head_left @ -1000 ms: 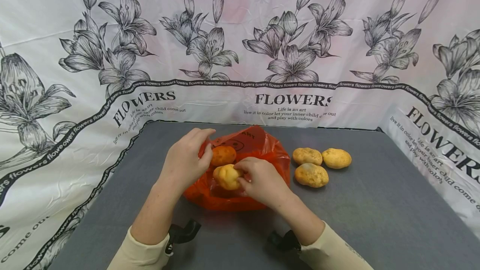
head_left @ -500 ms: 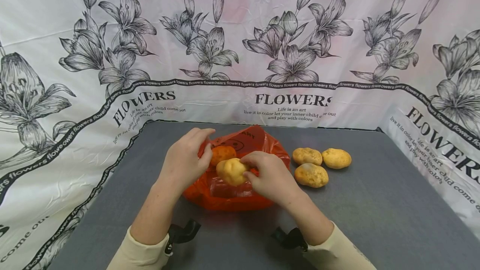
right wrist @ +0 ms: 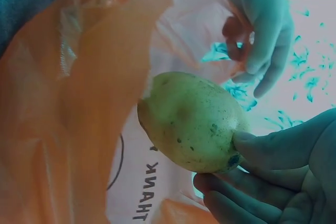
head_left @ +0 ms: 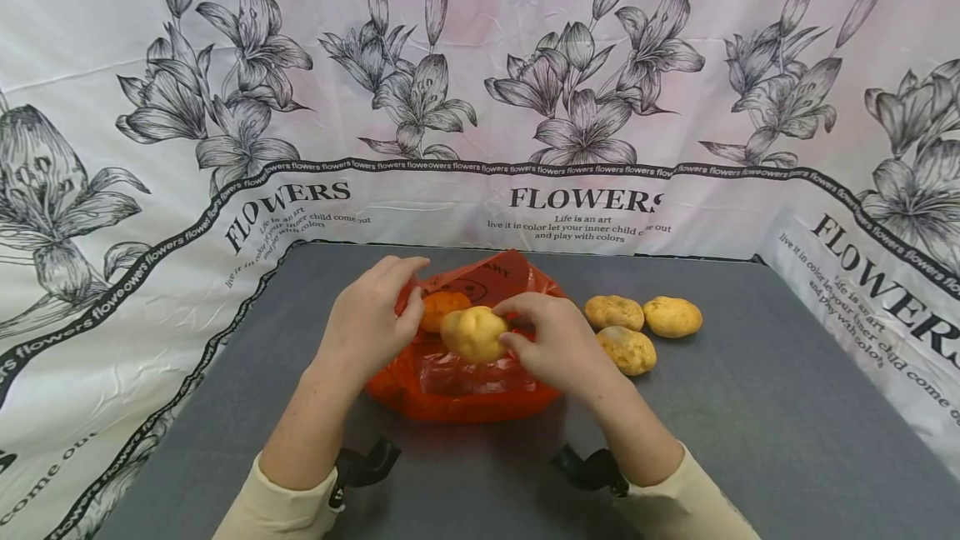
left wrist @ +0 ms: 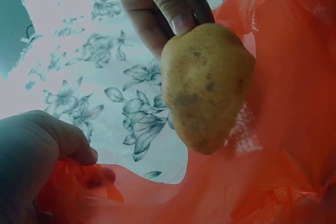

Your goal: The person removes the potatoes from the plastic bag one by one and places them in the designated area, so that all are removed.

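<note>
A yellow potato (head_left: 475,334) is pinched at one end by my right hand (head_left: 558,342), above the mouth of a red plastic bag (head_left: 480,408). In the right wrist view the thumb (right wrist: 273,145) lies on one side of this potato and the fingers on the other. My left hand (head_left: 372,315) grips the bag's left rim, with the red film (left wrist: 113,187) between thumb and fingers in the left wrist view. Deeper in the bag, beside that hand, sits another potato (head_left: 444,311), tinted orange by the film.
Three potatoes lie close together on the grey table (head_left: 750,407) right of the bag; the nearest potato (head_left: 628,351) is partly behind my right hand. A white flower-printed cloth (head_left: 450,107) stands around the table's back and sides.
My right hand has lifted the potato up and to the right, from inside the bag to above its opening. The left hand has stayed at the rim.
</note>
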Motion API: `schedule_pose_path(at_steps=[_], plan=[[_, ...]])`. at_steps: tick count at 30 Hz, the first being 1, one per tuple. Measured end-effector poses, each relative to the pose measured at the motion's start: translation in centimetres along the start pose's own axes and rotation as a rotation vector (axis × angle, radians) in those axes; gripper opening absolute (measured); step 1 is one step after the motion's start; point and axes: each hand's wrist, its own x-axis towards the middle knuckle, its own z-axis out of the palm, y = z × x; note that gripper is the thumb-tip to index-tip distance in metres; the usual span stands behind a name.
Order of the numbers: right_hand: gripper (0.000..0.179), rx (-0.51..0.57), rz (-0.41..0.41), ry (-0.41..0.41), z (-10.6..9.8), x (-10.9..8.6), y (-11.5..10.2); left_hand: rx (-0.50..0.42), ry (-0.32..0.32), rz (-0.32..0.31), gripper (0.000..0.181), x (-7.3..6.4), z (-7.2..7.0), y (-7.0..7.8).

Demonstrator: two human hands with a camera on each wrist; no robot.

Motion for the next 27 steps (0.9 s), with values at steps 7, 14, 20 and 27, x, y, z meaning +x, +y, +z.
schedule_pose_path(at_steps=[7, 14, 20, 27], plan=[[0.028, 0.080, 0.047, -0.031, -0.8, 0.0, 0.2, 0.007, -0.007, -0.002, 0.033, 0.0, -0.1, 0.0], [0.027, 0.131, 0.062, -0.044, -1.5, 0.0, 0.7, 0.010, -0.006, 0.000, 0.033, 0.0, -0.1, 0.0], [0.026, 0.176, 0.077, -0.042, -2.3, -0.1, 1.0, 0.012, -0.005, 0.001, 0.033, 0.0, -0.1, 0.1], [0.025, 0.211, 0.104, -0.037, -3.3, -0.3, 1.4, 0.005, -0.004, 0.004, 0.033, 0.0, -0.1, 0.0]])
